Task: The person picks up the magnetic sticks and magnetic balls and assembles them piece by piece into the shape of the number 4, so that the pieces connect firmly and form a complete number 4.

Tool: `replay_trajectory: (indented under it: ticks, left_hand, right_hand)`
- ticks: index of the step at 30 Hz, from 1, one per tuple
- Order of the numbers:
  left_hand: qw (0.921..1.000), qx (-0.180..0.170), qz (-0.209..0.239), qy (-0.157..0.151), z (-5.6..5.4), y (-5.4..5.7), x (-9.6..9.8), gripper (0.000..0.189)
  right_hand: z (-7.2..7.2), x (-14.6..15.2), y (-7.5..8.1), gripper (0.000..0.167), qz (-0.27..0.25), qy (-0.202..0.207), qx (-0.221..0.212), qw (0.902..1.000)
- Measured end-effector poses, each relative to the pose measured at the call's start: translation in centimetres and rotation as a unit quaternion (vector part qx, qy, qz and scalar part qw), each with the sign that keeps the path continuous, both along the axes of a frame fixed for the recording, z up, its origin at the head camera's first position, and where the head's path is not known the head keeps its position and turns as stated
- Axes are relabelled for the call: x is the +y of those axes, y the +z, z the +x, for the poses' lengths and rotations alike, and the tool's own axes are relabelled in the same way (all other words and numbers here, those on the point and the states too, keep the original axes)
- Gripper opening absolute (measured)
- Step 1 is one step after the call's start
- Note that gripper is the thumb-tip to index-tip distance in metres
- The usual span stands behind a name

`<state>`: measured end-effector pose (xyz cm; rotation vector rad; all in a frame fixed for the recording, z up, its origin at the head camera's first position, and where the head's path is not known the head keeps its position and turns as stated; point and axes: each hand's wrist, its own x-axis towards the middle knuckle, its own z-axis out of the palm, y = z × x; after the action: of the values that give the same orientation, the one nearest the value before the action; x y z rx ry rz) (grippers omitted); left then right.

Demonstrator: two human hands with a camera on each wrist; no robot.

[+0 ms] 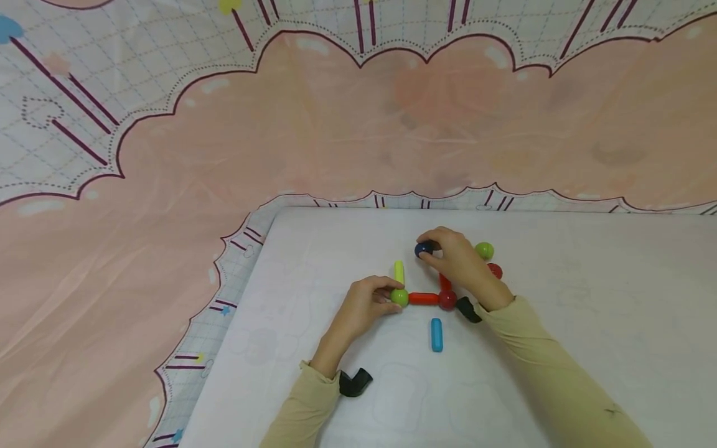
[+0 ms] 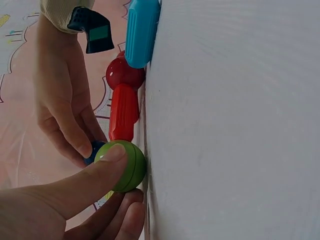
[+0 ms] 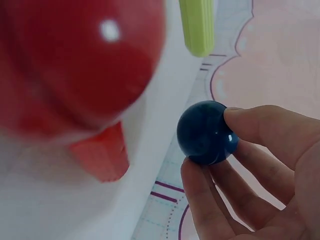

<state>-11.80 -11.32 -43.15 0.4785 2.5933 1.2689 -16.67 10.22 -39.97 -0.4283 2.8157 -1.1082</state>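
- The table [image 1: 588,280] fills the lower centre and right of the frame; cloth [image 1: 196,218] spans the top and left.
- Near centre, the left hand [image 1: 361,305] pinches the left ball [image 1: 399,297]; a rod [image 1: 399,272] lies just above it.
- Rightward, a bar [image 1: 423,298] reaches the middle ball [image 1: 447,300].
- A stub [image 1: 445,282] lies above that, partly behind the right hand [image 1: 460,260].
- The held ball [image 1: 424,250] sits at that hand's left.
- To its right: upper ball [image 1: 484,251], lower ball [image 1: 495,269].
- A stick [image 1: 437,335] lies below the bar.

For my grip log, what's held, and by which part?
The left hand pinches the green ball joined to a red rod; the right hand pinches the dark blue ball; each by its round sides.
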Motion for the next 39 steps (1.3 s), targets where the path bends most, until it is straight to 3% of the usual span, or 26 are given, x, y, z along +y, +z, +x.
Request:
replay_trajectory:
  ticks: [9,21,39]
  left_hand:
    - [1.0000,0.001,0.002,0.000,0.0,0.0,0.0,0.035]
    - [0.9999,0.012,-0.003,-0.003,0.0,0.0,0.0,0.035]
    - [0.9997,0.024,-0.007,-0.006,0.1,-0.3,0.0,0.035]
  right_hand:
    - [-0.8,-1.0,-0.3,0.031,-0.018,0.024,0.016,0.9994]
    - [-1.2,-2.4,0.1,0.031,-0.029,0.029,-0.025,0.9988]
    - [-1.5,-3.4,0.5,0.032,0.008,0.046,-0.042,0.9980]
